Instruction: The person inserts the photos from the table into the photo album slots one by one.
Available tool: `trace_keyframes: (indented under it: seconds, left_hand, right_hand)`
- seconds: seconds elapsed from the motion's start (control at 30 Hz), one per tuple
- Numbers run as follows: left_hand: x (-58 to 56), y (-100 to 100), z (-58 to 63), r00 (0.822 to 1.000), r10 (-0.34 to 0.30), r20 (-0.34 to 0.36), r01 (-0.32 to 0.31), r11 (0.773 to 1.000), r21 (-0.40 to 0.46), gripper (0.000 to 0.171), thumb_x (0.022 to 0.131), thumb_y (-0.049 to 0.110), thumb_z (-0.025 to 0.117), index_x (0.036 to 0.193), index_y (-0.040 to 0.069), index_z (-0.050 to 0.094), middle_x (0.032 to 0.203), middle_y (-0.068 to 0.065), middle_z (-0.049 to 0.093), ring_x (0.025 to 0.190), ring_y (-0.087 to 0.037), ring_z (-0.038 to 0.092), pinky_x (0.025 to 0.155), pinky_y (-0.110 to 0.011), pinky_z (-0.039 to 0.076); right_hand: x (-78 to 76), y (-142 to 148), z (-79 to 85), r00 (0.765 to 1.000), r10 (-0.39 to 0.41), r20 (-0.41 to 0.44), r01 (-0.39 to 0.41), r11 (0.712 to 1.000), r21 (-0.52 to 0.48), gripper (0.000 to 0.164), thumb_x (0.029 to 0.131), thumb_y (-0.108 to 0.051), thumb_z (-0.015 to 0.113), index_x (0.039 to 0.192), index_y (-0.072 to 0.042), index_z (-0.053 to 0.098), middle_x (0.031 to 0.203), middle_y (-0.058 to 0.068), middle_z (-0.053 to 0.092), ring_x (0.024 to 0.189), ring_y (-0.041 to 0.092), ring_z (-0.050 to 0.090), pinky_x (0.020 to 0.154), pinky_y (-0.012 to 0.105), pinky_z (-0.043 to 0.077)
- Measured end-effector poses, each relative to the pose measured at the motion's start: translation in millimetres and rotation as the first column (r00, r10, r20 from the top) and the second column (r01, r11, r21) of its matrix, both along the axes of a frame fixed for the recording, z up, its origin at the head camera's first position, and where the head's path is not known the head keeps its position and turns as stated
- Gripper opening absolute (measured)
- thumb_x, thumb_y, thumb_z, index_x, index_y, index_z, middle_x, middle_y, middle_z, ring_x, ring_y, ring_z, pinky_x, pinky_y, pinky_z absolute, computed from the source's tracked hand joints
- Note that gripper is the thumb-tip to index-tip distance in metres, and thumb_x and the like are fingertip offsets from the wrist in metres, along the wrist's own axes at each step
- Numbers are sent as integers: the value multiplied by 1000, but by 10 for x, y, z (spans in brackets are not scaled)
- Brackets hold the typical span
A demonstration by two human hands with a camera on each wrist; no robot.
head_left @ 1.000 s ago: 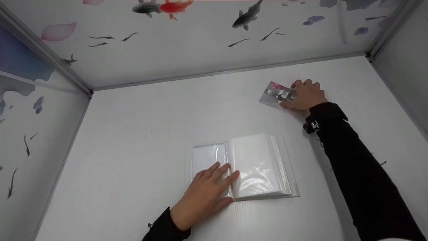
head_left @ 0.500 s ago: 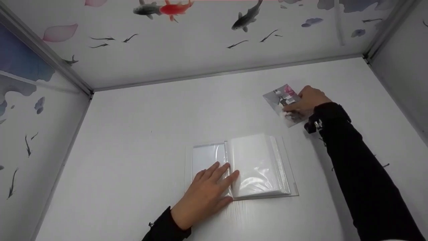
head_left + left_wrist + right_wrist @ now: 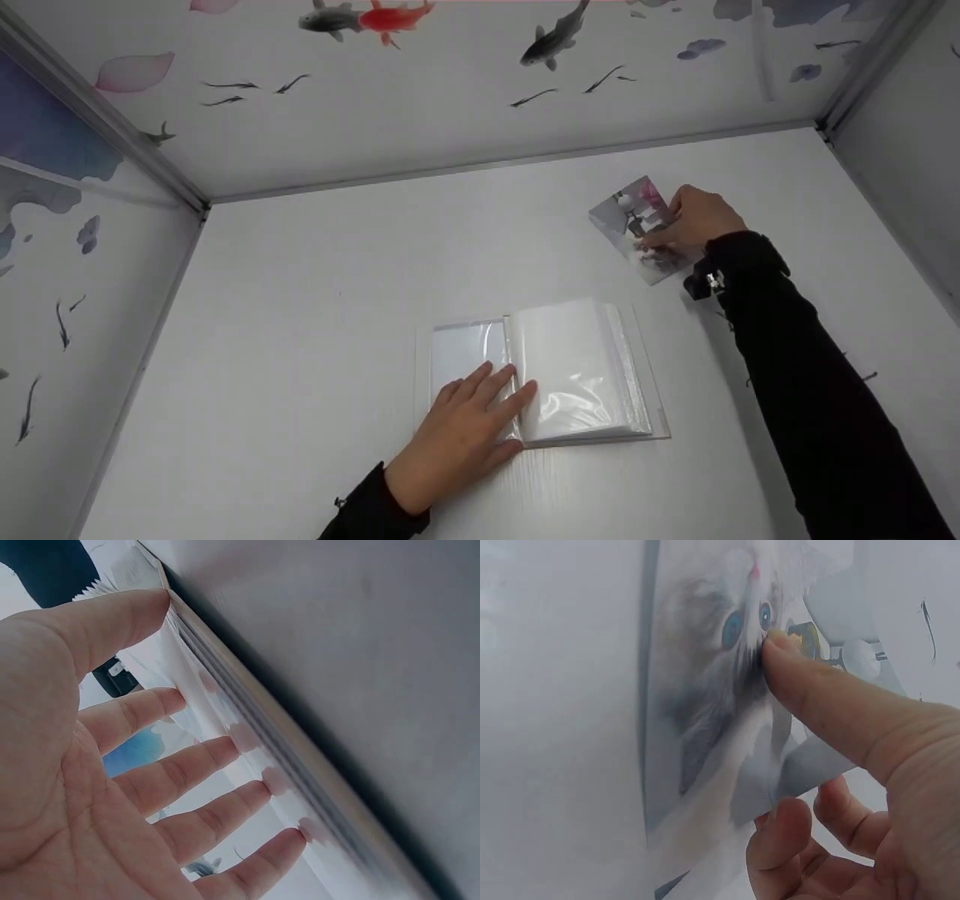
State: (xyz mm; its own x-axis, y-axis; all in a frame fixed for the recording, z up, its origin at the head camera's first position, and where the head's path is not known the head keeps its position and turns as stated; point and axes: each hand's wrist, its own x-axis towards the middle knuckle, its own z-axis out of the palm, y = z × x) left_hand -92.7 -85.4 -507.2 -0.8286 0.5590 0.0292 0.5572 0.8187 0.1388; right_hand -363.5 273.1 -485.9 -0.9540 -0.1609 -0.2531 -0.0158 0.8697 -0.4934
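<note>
An open photo album (image 3: 574, 375) with clear plastic sleeves lies on the white table. My left hand (image 3: 461, 431) rests across its left side, fingers spread and straight, with fingertips by the spine. In the left wrist view, the fingertips meet the glossy sleeve (image 3: 217, 701) and the thumb lies at the album's edge. Farther back on the right, my right hand (image 3: 701, 225) pinches a photo print (image 3: 626, 217) by its right side. The right wrist view shows a blue-eyed kitten on the photo, the thumb (image 3: 810, 682) on its face and curled fingers behind its edge.
The table (image 3: 300, 322) is bounded by a back wall (image 3: 450, 112) printed with fish and petals, a left wall (image 3: 97, 300), and a right wall (image 3: 915, 150). Metal strips run along the joins.
My right hand's fingers have gone from spread over the photo to a pinch on it, thumb on top. The photo has turned, showing more of its picture. The left hand stays put.
</note>
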Motion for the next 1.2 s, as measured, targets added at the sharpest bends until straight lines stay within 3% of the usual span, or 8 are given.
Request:
trace_keyframes:
  seconds: [0.17, 0.3, 0.43, 0.6, 0.7, 0.9, 1.07, 1.2]
  left_hand:
    - [-8, 10, -2, 1000, 0, -17, 0, 1000, -9, 67, 92, 45, 69, 152, 29, 43, 154, -7, 46, 142, -33, 45, 101, -54, 48]
    - [-10, 21, -6, 999, -2, -32, 2, 1000, -13, 67, 91, 45, 70, 151, 28, 44, 153, -7, 47, 141, -33, 46, 100, -53, 48]
    - [-5, 26, -10, 999, -6, -52, 6, 1000, -9, 66, 91, 45, 70, 150, 28, 45, 152, -7, 48, 140, -33, 48, 100, -53, 49]
    - [1, 42, -2, 995, -17, -94, 17, 1000, 2, 66, 90, 46, 72, 148, 27, 49, 151, -8, 50, 138, -34, 50, 98, -51, 50]
    - [2, 60, 5, 996, -20, -87, 21, 1000, 3, 66, 90, 47, 71, 148, 27, 48, 151, -8, 49, 139, -34, 49, 98, -51, 50]
    - [-7, 99, 3, 997, -22, -69, 22, 1000, -3, 64, 91, 46, 70, 149, 27, 48, 151, -7, 49, 139, -34, 49, 98, -52, 50]
    - [-5, 148, 1, 996, -34, -82, 33, 999, -7, 63, 92, 46, 69, 149, 27, 48, 151, -7, 49, 138, -34, 49, 97, -51, 50]
    - [-8, 190, -7, 992, -52, -115, 51, 999, -8, 64, 91, 47, 69, 148, 27, 49, 150, -8, 50, 137, -34, 51, 96, -50, 51]
  right_hand:
    - [1, 23, -8, 1000, 8, 19, -7, 1000, -31, 76, 85, -43, 78, 131, 10, 49, 128, 32, 56, 114, 43, 55, 94, 57, 47]
    - [25, 91, -36, 999, 40, -1, -40, 998, -47, 67, 84, -47, 79, 120, 8, 64, 119, 26, 64, 104, 35, 57, 82, 46, 51]
    - [67, 158, -17, 999, 43, 2, -43, 997, -71, 58, 83, -51, 78, 107, 2, 72, 107, 17, 67, 94, 27, 54, 70, 33, 46]
    - [162, 206, 80, 1000, 17, 0, -17, 991, -134, 61, 87, -55, 71, 114, -1, 70, 116, 19, 68, 102, 28, 57, 74, 31, 44]
    - [245, 193, 128, 999, -8, -38, 1, 983, -185, 62, 86, -59, 70, 114, -3, 71, 110, 14, 72, 100, 24, 59, 74, 32, 44]
    - [410, 56, 189, 996, -72, -57, 47, 931, -362, 53, 84, -58, 72, 104, -9, 73, 85, -3, 76, 84, 11, 64, 74, 31, 43]
    - [511, -114, 240, 997, -51, -60, 18, 889, -458, 45, 88, -50, 73, 104, -8, 73, 83, -3, 77, 75, 12, 67, 66, 26, 50]
    - [585, -249, 292, 999, -17, -46, -9, 865, -502, 44, 89, -47, 73, 104, -5, 71, 85, -2, 78, 76, 12, 71, 71, 25, 53]
